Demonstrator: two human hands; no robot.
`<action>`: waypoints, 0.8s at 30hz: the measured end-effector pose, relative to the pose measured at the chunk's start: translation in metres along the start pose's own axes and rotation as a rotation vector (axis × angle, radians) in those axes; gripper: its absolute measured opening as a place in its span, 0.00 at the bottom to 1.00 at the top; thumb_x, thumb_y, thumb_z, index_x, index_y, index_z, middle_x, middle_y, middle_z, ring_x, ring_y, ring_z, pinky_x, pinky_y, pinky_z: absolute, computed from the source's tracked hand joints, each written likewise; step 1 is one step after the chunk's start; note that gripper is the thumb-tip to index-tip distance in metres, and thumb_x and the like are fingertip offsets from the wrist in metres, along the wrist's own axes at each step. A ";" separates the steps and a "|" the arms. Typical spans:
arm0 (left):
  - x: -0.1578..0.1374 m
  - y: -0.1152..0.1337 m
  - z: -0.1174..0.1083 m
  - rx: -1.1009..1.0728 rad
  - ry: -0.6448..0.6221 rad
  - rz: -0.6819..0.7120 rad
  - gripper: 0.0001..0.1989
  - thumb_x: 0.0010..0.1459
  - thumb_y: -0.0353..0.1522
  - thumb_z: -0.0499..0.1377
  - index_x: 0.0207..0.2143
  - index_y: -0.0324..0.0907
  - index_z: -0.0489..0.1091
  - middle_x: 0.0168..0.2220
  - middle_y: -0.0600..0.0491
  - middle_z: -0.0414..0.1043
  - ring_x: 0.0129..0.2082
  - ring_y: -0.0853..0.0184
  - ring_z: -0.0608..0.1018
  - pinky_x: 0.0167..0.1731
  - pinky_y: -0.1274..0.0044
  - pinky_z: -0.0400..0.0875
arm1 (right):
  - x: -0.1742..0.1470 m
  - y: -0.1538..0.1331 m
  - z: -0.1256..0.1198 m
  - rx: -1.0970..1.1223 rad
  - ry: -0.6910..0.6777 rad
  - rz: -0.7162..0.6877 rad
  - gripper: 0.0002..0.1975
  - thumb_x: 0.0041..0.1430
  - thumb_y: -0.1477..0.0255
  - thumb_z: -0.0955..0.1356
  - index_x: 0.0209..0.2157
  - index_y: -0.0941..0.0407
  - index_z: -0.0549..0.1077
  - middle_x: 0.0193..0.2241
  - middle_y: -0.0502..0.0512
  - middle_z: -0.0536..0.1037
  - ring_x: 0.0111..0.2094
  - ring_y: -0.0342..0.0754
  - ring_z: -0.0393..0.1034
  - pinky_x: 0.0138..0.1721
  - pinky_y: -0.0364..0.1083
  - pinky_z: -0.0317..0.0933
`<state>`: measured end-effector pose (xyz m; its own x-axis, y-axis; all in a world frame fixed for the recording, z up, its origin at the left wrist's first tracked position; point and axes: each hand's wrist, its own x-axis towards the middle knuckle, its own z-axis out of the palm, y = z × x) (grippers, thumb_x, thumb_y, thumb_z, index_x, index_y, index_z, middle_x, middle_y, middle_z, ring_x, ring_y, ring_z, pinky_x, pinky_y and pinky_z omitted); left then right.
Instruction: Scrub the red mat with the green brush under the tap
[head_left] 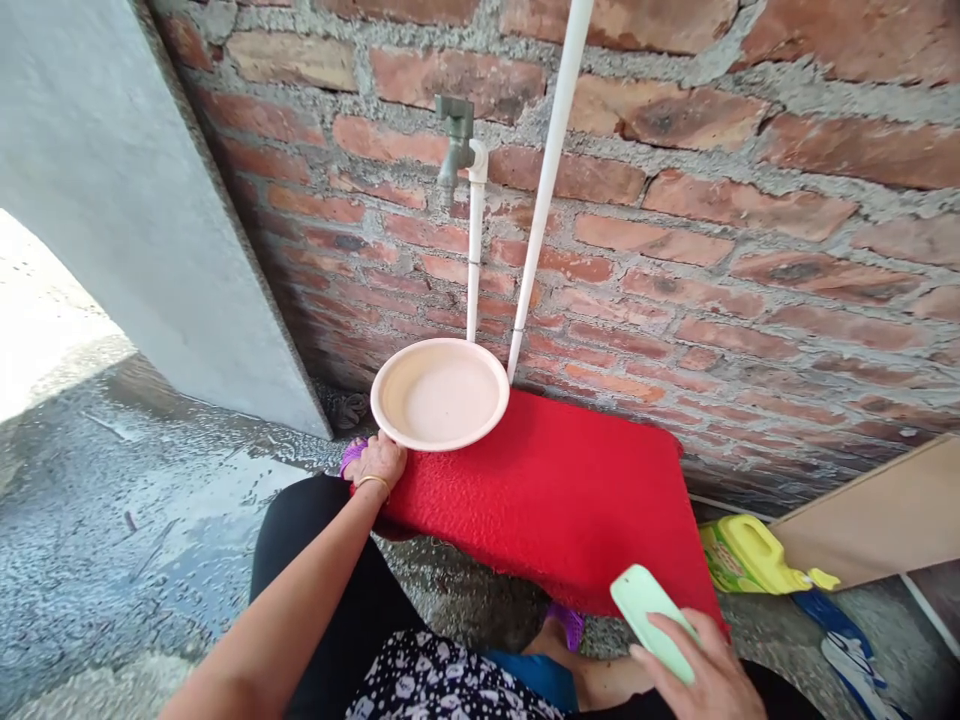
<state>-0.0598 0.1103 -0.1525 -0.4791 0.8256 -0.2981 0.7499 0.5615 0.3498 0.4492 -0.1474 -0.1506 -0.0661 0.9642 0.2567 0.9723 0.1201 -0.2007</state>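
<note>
A pale cream plastic basin [442,440] stands on the far left corner of a table covered with red cloth [585,490]. At its near left rim is my left hand [381,460], with the fingers curled against the basin's edge and partly hidden. My right hand [709,665] is wrapped round a pale green scrubbing brush [645,600], over the near right corner of the cloth. The brush shows its smooth back and a small hole at the end; any bristles are out of sight. Inside the basin, the contents are hard to make out.
A tap [455,145] juts from the brick wall above the basin, beside a long white pipe [551,170]. At right stand a yellow detergent jug [746,555], a tan board [874,510] and blue-and-white footwear [851,645]. Wet floor [202,520] and a grey slab [187,220] lie left.
</note>
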 end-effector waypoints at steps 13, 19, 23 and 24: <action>-0.009 0.008 -0.008 0.053 -0.002 0.001 0.26 0.75 0.41 0.42 0.64 0.40 0.69 0.63 0.34 0.73 0.63 0.46 0.77 0.60 0.56 0.68 | 0.086 -0.208 0.087 0.061 -0.085 -0.554 0.13 0.62 0.69 0.75 0.48 0.45 0.79 0.53 0.54 0.80 0.53 0.56 0.73 0.61 0.56 0.62; -0.010 0.008 -0.009 0.053 -0.009 0.007 0.26 0.75 0.40 0.42 0.63 0.40 0.69 0.63 0.34 0.73 0.63 0.47 0.76 0.59 0.56 0.69 | 0.077 -0.178 0.088 -0.019 -0.047 -0.497 0.11 0.62 0.75 0.74 0.45 0.46 0.78 0.50 0.54 0.81 0.49 0.54 0.73 0.58 0.55 0.61; -0.010 0.008 -0.008 0.043 0.006 0.000 0.26 0.75 0.40 0.43 0.64 0.40 0.69 0.63 0.34 0.73 0.62 0.46 0.77 0.59 0.56 0.69 | 0.060 -0.126 0.069 -0.094 0.038 -0.527 0.16 0.62 0.79 0.71 0.46 0.45 0.79 0.51 0.52 0.83 0.51 0.54 0.74 0.58 0.54 0.61; -0.010 0.008 -0.008 0.040 0.010 -0.001 0.26 0.75 0.40 0.43 0.64 0.40 0.70 0.63 0.34 0.73 0.62 0.46 0.77 0.59 0.56 0.69 | 0.056 -0.110 0.064 -0.115 0.043 -0.541 0.18 0.61 0.80 0.70 0.47 0.44 0.79 0.51 0.52 0.83 0.51 0.54 0.74 0.58 0.54 0.61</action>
<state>-0.0528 0.1070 -0.1399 -0.4845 0.8254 -0.2896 0.7666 0.5602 0.3139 0.3238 -0.0919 -0.1747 -0.5562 0.7611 0.3337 0.8203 0.5671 0.0742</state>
